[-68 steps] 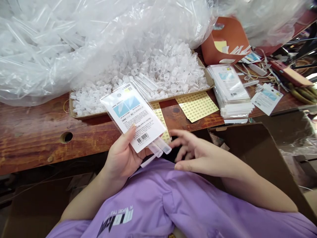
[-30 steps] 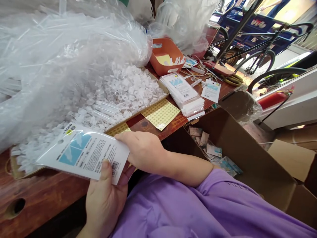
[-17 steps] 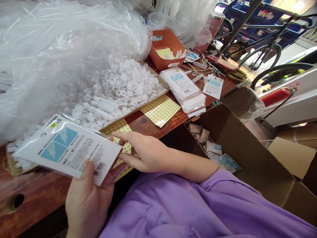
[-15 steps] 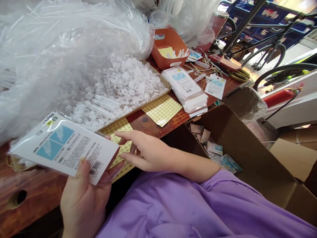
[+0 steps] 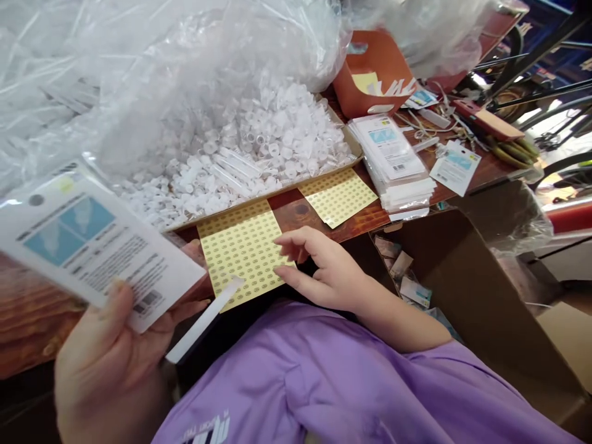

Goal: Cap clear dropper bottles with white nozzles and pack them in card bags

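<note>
My left hand point(image 5: 111, 364) is closed around a clear packet with a white and blue printed card point(image 5: 87, 240), held up at the lower left with the thumb on its barcode corner. A white strip point(image 5: 203, 320) hangs from the packet's lower end. My right hand point(image 5: 324, 268) rests at the table's near edge with fingers loosely spread, its fingertips on the edge of a yellow sticker sheet point(image 5: 243, 250). It holds nothing.
A shallow cardboard tray point(image 5: 342, 132) heaped with small clear caps and tubes sits behind, beside big clear bags point(image 5: 92, 80). A second yellow sheet point(image 5: 337, 197), a stack of packets point(image 5: 393, 160), an orange bin point(image 5: 374, 68) and an open carton point(image 5: 467, 277) lie to the right.
My left hand has drawn the packet left and nearer to me. My right hand let go of it and moved onto the yellow sticker sheet. The view swung back left.
</note>
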Motion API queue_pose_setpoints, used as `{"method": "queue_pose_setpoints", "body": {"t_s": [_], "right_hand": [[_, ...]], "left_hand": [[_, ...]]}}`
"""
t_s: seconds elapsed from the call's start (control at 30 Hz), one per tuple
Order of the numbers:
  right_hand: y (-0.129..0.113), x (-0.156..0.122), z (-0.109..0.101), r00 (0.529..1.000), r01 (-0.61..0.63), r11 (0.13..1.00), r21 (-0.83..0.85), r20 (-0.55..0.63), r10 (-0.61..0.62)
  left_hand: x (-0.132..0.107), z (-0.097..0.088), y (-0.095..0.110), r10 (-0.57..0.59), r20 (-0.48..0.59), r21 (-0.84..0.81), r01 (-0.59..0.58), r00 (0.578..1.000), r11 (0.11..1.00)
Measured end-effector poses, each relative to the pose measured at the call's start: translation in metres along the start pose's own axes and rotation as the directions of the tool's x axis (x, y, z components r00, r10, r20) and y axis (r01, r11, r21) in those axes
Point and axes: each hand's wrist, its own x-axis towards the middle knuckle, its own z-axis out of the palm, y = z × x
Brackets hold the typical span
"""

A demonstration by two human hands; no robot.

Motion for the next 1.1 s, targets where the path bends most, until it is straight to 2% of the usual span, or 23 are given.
{"method": "queue_pose_setpoints", "body": {"t_s": [0.07, 0.13, 0.23, 0.3, 0.5, 0.7, 0.93, 1.1], "right_hand": [[-0.006, 0.004, 0.004, 0.986, 0.165, 0.978, -0.128, 0.013, -0.165], [-0.011, 0.008, 0.009, 0.97, 0.241, 0.946, -0.216, 0.081, -0.229], [-0.015, 0.01, 0.017, 0.965, 0.242, 0.904, -0.351, 0.181, -0.188], [-0.014, 0.008, 0.02, 0.967, 0.239, 0.865, -0.441, 0.192, -0.169], [-0.008, 0.002, 0.018, 0.979, 0.195, 0.734, -0.651, 0.078, -0.191], [-0.001, -0.002, 0.018, 0.97, 0.153, 0.675, -0.722, -0.019, -0.241], [0.009, -0.02, 0.008, 0.963, 0.181, 0.701, -0.69, -0.019, -0.267], [0.012, -0.032, 0.003, 0.964, 0.134, 0.664, -0.736, -0.057, -0.259]], "left_hand": [[-0.005, 0.007, -0.007, 0.035, 0.035, 0.04, -0.036, 0.999, 0.999], [-0.009, 0.012, -0.016, 0.008, 0.104, 0.035, -0.012, 0.995, 0.999], [-0.01, 0.017, -0.033, -0.125, 0.225, -0.001, 0.128, 0.966, 0.992], [-0.008, 0.018, -0.043, -0.179, 0.314, -0.035, 0.199, 0.932, 0.979], [-0.007, 0.026, -0.062, -0.239, 0.472, -0.063, 0.303, 0.849, 0.951], [-0.008, 0.034, -0.068, -0.266, 0.489, -0.031, 0.322, 0.831, 0.946], [-0.01, 0.042, -0.077, -0.248, 0.628, -0.049, 0.355, 0.738, 0.933], [-0.015, 0.045, -0.082, -0.36, 0.618, 0.03, 0.438, 0.699, 0.899]]}}
